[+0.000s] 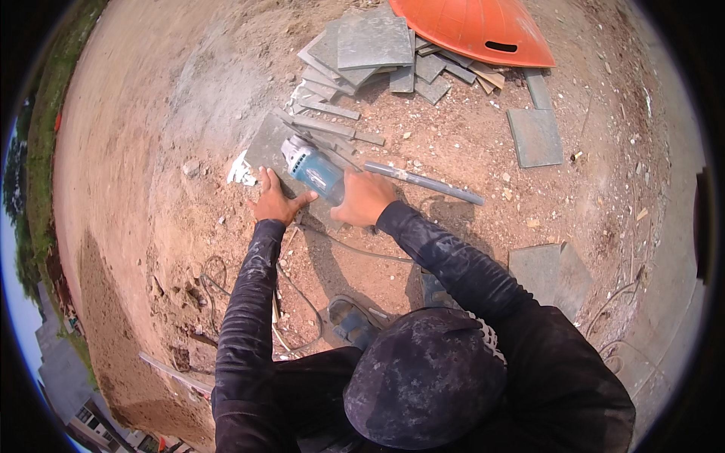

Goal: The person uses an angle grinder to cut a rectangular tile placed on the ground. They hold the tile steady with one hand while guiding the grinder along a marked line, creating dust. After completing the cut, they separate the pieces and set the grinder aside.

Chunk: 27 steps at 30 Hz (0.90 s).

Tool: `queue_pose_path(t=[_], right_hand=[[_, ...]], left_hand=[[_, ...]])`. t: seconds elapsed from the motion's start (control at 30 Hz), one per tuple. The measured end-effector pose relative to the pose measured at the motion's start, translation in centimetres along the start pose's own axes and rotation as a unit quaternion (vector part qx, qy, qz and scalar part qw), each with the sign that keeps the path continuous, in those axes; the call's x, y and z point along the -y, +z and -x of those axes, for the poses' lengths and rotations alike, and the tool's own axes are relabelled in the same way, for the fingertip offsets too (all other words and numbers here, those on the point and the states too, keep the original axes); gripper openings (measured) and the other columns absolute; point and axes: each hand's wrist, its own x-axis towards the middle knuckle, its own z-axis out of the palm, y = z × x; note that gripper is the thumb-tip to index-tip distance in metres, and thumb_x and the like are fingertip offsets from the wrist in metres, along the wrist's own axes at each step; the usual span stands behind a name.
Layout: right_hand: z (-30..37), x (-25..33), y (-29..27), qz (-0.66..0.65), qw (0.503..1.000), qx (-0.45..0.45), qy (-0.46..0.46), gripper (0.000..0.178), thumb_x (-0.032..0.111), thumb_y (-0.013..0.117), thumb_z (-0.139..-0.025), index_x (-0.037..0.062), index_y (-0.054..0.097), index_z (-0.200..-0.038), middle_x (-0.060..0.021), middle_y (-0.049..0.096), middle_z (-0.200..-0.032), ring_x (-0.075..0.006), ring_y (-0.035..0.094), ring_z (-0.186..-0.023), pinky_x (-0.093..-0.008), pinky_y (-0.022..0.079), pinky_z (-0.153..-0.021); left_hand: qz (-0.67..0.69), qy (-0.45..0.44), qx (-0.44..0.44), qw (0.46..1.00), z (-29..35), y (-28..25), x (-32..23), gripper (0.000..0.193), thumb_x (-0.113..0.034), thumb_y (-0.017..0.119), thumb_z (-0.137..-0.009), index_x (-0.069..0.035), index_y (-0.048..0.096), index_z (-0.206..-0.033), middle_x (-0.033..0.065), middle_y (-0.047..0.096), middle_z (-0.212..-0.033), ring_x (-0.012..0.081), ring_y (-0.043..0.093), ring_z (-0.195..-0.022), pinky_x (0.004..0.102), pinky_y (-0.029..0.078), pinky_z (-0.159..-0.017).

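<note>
My right hand [362, 199] is wrapped round the blue body of an angle grinder [320, 174], whose grey metal head points up and to the left. Under the grinder lies a grey tile [269, 145], partly covered by the tool and my hands; the grinder's disc is not visible. At the tile's near left edge, my left hand [276, 202] grips it, the thumb stretched towards the grinder. Narrow cut strips of tile [325, 125] lie just beyond. A grey pipe [424, 183] rests on the ground to the right of my right hand.
A pile of grey tiles [374, 44] lies ahead, beside an upturned orange basin [479, 29]. More tiles [536, 137] lie at right, including a piece [550, 273] near my right arm. A cable [355, 248] loops over the dusty ground near my sandalled foot [353, 322].
</note>
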Motion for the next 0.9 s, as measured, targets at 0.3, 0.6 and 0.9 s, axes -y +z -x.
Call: queue_pose_path(t=[0.3, 0.6, 0.9], right_hand=[[0.3, 0.2, -0.7, -0.007, 0.999, 0.032, 0.015, 0.064, 0.035, 0.071, -0.065, -0.009, 0.055, -0.109, -0.0255, 0.067, -0.095, -0.0394, 0.066, -0.092, -0.0455, 0.054, -0.081], [0.5, -0.3, -0.2, 0.005, 1.0, 0.001, -0.008, 0.063, 0.034, 0.07, -0.065, -0.0075, 0.055, -0.109, -0.0248, 0.068, -0.093, -0.0396, 0.066, -0.092, -0.0456, 0.053, -0.081], [1.5, -1.2, -0.2, -0.002, 1.0, 0.005, 0.01, 0.062, 0.034, 0.07, -0.065, -0.006, 0.055, -0.11, -0.0234, 0.068, -0.095, -0.0386, 0.067, -0.09, -0.0462, 0.053, -0.081]], left_hand=[[0.003, -0.007, 0.006, 1.0, -0.1, 0.1, 0.1, 0.141, -0.09, 0.06, -0.052, 0.003, 0.019, -0.149, 0.0164, 0.014, -0.159, 0.0343, 0.045, -0.132, 0.0696, 0.015, -0.108], [0.038, 0.001, -0.001, 0.999, -0.2, 0.4, 0.6, 0.14, -0.089, 0.061, -0.052, 0.003, 0.019, -0.149, 0.0168, 0.013, -0.159, 0.0343, 0.044, -0.133, 0.0688, 0.015, -0.109], [0.018, -0.009, 0.007, 1.0, -0.2, 0.2, 0.1, 0.145, -0.093, 0.058, -0.049, 0.003, 0.018, -0.15, 0.0159, 0.011, -0.16, 0.0336, 0.043, -0.134, 0.0683, 0.01, -0.11]])
